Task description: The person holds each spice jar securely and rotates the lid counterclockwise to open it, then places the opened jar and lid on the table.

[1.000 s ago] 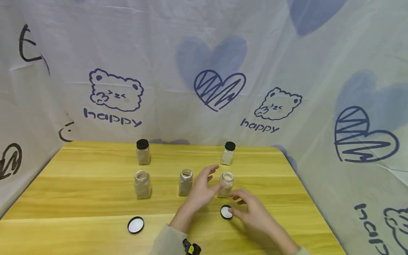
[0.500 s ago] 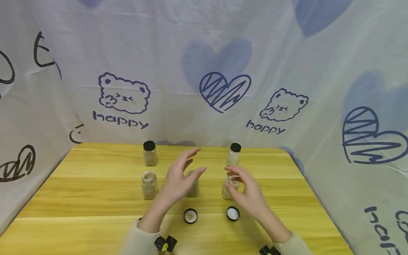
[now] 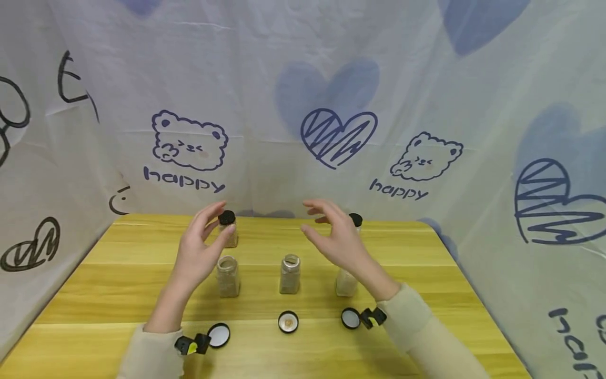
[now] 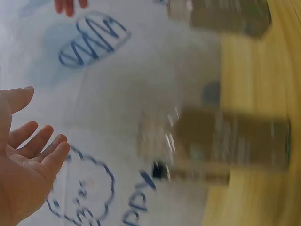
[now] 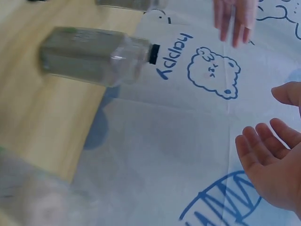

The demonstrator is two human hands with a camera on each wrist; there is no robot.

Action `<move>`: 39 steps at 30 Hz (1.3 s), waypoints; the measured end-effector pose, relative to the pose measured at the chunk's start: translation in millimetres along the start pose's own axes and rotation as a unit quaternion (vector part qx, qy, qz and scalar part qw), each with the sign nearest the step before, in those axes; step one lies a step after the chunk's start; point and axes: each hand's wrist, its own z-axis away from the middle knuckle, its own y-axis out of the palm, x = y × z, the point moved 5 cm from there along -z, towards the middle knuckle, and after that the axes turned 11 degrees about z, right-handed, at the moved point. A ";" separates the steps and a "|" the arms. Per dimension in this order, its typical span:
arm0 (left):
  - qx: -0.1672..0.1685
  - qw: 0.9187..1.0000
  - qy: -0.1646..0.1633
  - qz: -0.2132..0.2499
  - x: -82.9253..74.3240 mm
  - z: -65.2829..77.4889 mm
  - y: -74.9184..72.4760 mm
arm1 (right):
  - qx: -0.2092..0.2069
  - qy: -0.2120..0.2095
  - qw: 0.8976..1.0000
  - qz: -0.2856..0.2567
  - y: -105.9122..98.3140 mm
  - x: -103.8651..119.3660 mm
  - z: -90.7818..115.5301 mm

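Observation:
In the head view my left hand (image 3: pixel 196 255) is raised over the left open glass jar (image 3: pixel 229 281), fingers loosely bent and holding nothing. Its fingertips overlap the back-left jar (image 3: pixel 232 238), which wears a black cap. My right hand (image 3: pixel 338 239), empty too, hovers between the middle open jar (image 3: pixel 290 276) and the right open jar (image 3: pixel 346 285), which it partly covers. Both wrist views show relaxed, spread fingers away from any jar. Three black lids lie liner-up in front: left lid (image 3: pixel 219 335), middle lid (image 3: pixel 288 321) with a brownish mark, right lid (image 3: pixel 351 318).
A second black-capped jar (image 3: pixel 356 220) stands at the back right, mostly behind my right hand. The wooden tabletop (image 3: pixel 265 352) meets a white printed cloth (image 3: pixel 265 173) at the back and sides. Small dark devices sit on both wrists.
My left hand has moved from the right jar leftward past the middle one to the left jar. My right hand has risen from beside the right lid and shifted left. The view has turned slightly left.

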 end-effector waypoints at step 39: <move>0.070 0.975 -0.205 0.037 166.9 -39.2 -42.8 | 0.293 0.071 0.953 0.038 182.4 -2.7 -155.9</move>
